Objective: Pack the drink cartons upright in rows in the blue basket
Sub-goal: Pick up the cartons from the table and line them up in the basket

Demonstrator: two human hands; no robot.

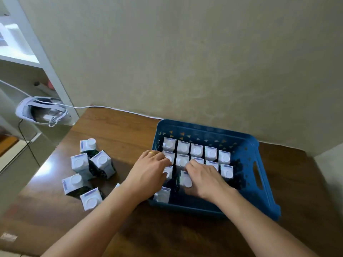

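While white-topped drink cartons (196,151) stand upright in rows inside the blue plastic basket (259,184), we rest our left hand (148,173) and right hand (206,178) on them, fingers curled over cartons; five more cartons (89,171) wait on the brown wooden table (118,130).

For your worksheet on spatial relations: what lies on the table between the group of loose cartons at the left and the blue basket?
In the head view, only the left hand and its forearm cross that stretch of table.
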